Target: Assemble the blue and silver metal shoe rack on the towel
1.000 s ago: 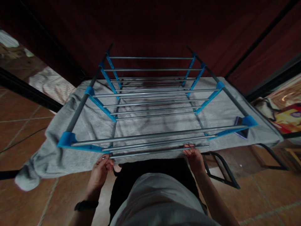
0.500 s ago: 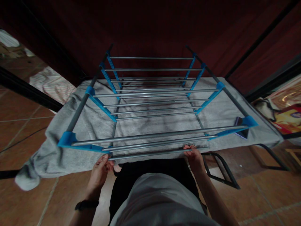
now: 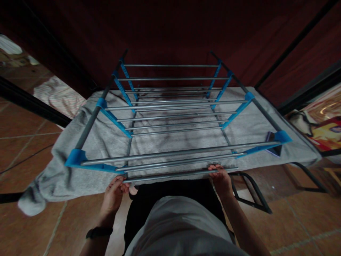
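A thin grey metal rod (image 3: pixel 170 175) lies level across my lap, at the near edge of the bed or bench. My left hand (image 3: pixel 114 190) pinches its left end, close to a blue plastic bracket. Toward the other end, my right hand (image 3: pixel 220 176) grips the same rod, with a short length sticking out beyond the fingers. Just past it stands a rack frame (image 3: pixel 176 153) of grey tubes joined by blue plastic brackets (image 3: pixel 77 158). Several crossbars run between its two sides. The rod looks apart from the right bracket; whether its left end touches the left bracket I cannot tell.
A grey blanket (image 3: pixel 69 170) covers the surface under the rack. Near the right front bracket lies a dark flat object (image 3: pixel 274 151), perhaps a phone. Colourful packaging (image 3: pixel 329 137) is at far right, a black metal frame (image 3: pixel 252 192) below, and a dark red panel (image 3: pixel 170 32) behind.
Both hands and the rod have barely moved; the rod's left end sits very slightly lower. The rack has stayed where it was.
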### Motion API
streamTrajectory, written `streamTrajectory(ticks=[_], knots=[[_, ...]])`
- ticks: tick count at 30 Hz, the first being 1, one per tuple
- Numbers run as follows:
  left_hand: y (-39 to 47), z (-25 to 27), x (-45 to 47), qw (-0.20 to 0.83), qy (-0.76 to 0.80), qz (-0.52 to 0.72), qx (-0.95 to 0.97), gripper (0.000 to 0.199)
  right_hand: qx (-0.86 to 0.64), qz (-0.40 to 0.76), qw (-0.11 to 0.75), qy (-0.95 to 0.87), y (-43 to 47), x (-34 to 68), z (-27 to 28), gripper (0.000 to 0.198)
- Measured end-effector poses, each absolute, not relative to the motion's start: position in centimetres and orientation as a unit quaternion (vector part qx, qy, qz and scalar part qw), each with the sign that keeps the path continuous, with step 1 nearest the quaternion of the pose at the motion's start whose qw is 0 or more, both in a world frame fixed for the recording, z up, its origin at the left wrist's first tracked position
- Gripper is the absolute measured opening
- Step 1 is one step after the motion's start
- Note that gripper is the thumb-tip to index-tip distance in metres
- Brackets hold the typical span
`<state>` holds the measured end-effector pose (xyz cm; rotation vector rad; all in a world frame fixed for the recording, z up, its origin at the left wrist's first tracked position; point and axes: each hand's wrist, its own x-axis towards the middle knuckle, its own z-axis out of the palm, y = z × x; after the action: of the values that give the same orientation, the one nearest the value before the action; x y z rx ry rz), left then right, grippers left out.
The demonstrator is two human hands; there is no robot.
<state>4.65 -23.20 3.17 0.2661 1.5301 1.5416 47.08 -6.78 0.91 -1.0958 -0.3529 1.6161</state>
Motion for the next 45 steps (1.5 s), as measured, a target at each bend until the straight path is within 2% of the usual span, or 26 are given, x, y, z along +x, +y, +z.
streamTrajectory(ticks=[5,12,18,28,35,45], knots=[[-23.2,3.0,4.6,0.453,0.621,0.630,0.109,0.034,-0.444,0.696,0.547,-0.143,-6.8,47.4,0.5,0.028],[-23.5,2.7,4.4,0.453,0.620,0.629,0.123,0.031,-0.450,0.686,0.555,-0.135,-6.8,47.2,0.4,0.022],[-23.6,2.6,4.4,0.452,0.611,0.636,0.133,0.030,-0.445,0.690,0.555,-0.134,-6.7,47.1,0.4,0.025],[-23.4,2.7,4.6,0.444,0.621,0.636,0.115,0.036,-0.445,0.691,0.555,-0.129,-6.6,47.3,0.2,0.024],[-23.3,3.1,5.1,0.432,0.627,0.641,0.100,0.040,-0.403,0.723,0.542,-0.145,-6.8,47.7,0.0,0.016],[-23.2,3.0,5.2,0.430,0.633,0.630,0.133,0.039,-0.376,0.750,0.531,-0.118,-6.8,47.6,1.3,0.016]])
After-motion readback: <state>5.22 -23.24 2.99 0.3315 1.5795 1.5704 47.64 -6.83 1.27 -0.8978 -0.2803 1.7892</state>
